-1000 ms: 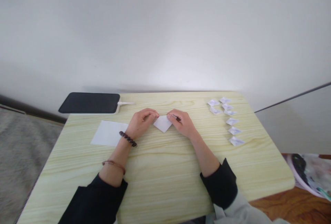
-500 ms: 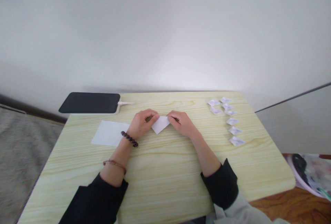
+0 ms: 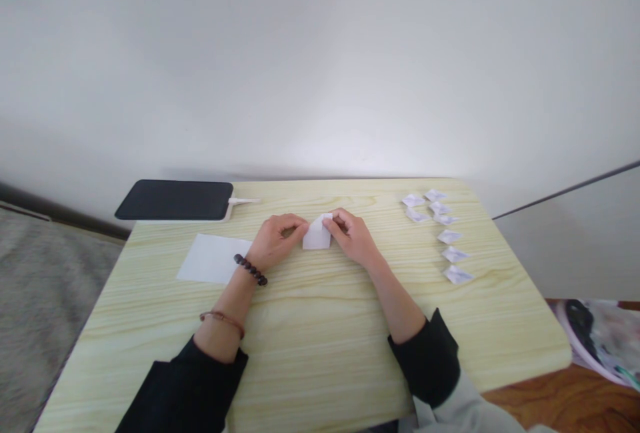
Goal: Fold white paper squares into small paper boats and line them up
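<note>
Pinching opposite sides of a small folded paper (image 3: 315, 238), the left hand (image 3: 274, 242) closes thumb and finger at its left edge, the right hand (image 3: 352, 238) at its far right corner, over the table's (image 3: 320, 353) middle. A flat white sheet (image 3: 207, 258) lies left, beside the left wrist; a dark-screened device (image 3: 175, 200) sits far left; white folded pieces (image 3: 457, 275) cluster right.

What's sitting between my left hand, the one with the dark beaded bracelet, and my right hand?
The head view shows a small folded white paper between your left hand and right hand, held by both.
</note>
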The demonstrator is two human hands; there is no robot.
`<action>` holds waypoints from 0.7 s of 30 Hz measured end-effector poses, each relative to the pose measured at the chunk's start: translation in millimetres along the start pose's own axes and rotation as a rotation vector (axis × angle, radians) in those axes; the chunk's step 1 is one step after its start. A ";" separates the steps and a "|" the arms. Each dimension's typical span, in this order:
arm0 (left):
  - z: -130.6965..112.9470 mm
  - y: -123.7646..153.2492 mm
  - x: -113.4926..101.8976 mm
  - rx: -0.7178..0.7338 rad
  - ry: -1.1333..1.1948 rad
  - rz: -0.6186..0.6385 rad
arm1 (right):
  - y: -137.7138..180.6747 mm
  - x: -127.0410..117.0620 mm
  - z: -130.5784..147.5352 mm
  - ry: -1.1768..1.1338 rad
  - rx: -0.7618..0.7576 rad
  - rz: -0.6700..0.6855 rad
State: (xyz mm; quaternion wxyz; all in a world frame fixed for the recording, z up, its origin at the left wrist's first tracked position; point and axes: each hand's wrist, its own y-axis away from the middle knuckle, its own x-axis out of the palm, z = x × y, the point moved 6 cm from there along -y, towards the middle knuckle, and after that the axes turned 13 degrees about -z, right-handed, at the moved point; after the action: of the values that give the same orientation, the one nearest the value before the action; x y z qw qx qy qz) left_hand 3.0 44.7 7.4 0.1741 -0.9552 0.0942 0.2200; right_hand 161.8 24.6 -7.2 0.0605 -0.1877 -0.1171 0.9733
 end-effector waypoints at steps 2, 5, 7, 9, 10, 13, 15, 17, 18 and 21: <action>-2.5 -0.2 2.1 0.033 -0.016 0.041 | -0.8 0.9 -3.4 -0.037 0.033 -0.015; -3.1 -0.1 3.2 0.042 -0.042 0.067 | -1.4 2.0 -5.4 -0.065 0.058 -0.024; -1.9 0.5 3.2 0.017 -0.034 0.059 | -1.2 2.2 -4.7 -0.069 0.053 -0.027; 0.8 1.2 3.4 -0.027 0.002 0.039 | -0.5 1.8 -3.4 -0.081 0.043 -0.036; 2.7 1.3 3.0 -0.052 0.027 0.017 | 0.1 1.5 -2.9 -0.098 0.041 -0.039; 10.6 0.3 -1.8 -0.126 0.109 -0.112 | 2.5 1.8 -0.2 -0.165 0.019 -0.010; 16.8 -0.7 -5.3 -0.173 0.162 -0.196 | 4.0 2.3 4.3 -0.175 -0.047 0.028; 22.0 -1.5 -7.8 -0.209 0.199 -0.254 | 5.4 3.1 10.4 -0.131 -0.151 0.066; 23.5 -1.8 -8.7 -0.216 0.204 -0.273 | 5.8 3.4 13.2 -0.096 -0.202 0.073; 23.2 -1.8 -9.8 -0.199 0.174 -0.288 | 5.3 3.5 17.7 0.002 -0.289 0.053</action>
State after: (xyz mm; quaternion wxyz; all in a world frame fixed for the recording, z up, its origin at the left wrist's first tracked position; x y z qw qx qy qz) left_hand -14.2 56.1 -7.2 0.0995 -0.9868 -0.0509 0.1176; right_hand 151.5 16.3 6.3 0.0072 -0.1984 -0.2511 0.9474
